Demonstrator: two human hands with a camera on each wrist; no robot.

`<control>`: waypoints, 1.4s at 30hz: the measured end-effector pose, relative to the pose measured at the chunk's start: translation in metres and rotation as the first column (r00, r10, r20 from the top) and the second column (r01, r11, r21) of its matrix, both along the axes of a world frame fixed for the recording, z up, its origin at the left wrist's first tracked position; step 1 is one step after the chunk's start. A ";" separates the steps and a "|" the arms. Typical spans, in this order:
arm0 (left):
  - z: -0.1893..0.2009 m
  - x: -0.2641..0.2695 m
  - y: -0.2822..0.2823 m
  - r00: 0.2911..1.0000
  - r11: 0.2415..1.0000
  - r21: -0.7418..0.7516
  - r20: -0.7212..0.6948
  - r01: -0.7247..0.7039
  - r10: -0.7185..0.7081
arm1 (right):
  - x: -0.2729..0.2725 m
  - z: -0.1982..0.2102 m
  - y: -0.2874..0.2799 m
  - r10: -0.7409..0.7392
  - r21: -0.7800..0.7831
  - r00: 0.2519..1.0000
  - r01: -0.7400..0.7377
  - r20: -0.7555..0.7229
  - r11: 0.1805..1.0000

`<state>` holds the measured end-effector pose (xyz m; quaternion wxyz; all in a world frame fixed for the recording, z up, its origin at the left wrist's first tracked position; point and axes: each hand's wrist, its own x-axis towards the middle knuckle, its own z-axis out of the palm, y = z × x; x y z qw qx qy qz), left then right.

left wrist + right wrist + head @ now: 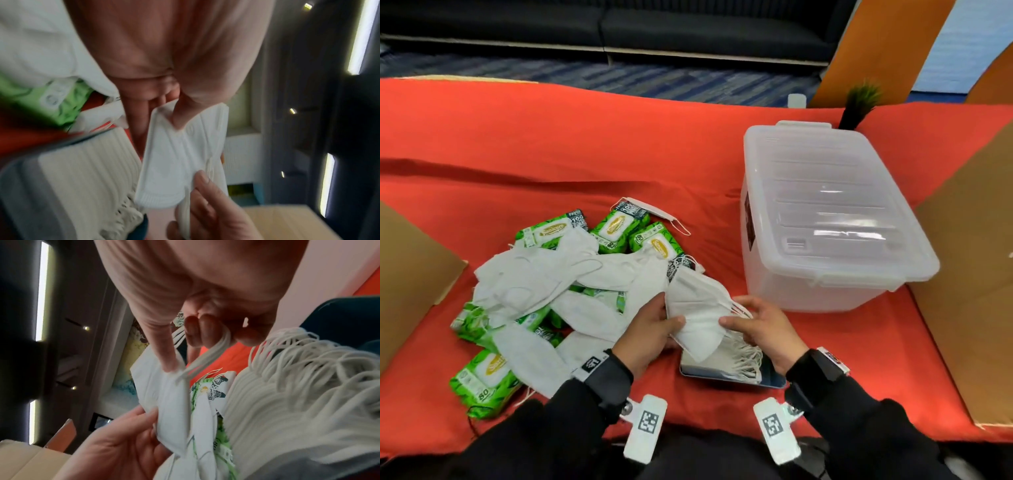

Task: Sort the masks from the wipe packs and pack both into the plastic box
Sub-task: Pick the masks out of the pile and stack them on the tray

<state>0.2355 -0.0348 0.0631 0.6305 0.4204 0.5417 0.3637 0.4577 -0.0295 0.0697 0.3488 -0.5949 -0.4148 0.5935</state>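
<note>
Both hands hold a small stack of folded white masks (698, 317) just above the red cloth. My left hand (654, 329) pinches its left edge, thumb on top (180, 116). My right hand (756, 325) pinches the right side, its curled fingers (197, 332) hooked in the ear loops. Below them a neat stack of masks (729, 363) lies on a dark tray (774, 380), seen also in the wrist views as stacked masks (88, 178) (287, 394). Loose masks (551, 274) and green wipe packs (616, 226) lie heaped at the left. The clear plastic box (825, 212) stands lidded at the right.
Cardboard flaps stand at the left (410, 274) and right (969, 274) edges of the red cloth. A small green plant (859, 102) and a white bottle (796, 100) sit behind the box. Bare red cloth (551, 144) stretches behind the heap.
</note>
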 end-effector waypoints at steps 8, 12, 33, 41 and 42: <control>0.034 -0.004 0.032 0.681 0.673 0.385 -0.690 0.632 -0.246 | 0.027 0.002 -0.001 0.323 0.144 0.903 -0.373 0.282 0.917; 0.014 -0.013 0.038 0.479 0.637 0.190 -0.818 0.747 -0.318 | 0.028 0.005 0.005 0.310 0.137 0.886 -0.374 0.346 0.917; -0.011 -0.064 0.005 0.980 0.984 0.000 -0.082 -0.179 0.179 | 0.010 -0.055 0.035 0.434 -0.114 0.325 -0.677 0.840 0.727; -0.025 0.007 -0.002 0.456 0.462 0.324 -0.865 0.826 -0.209 | 0.010 -0.055 0.053 0.488 -0.103 0.375 -0.702 0.788 0.705; -0.035 0.014 -0.001 0.360 0.416 0.248 -0.908 0.875 -0.216 | 0.007 -0.053 0.051 0.493 -0.104 0.394 -0.691 0.776 0.715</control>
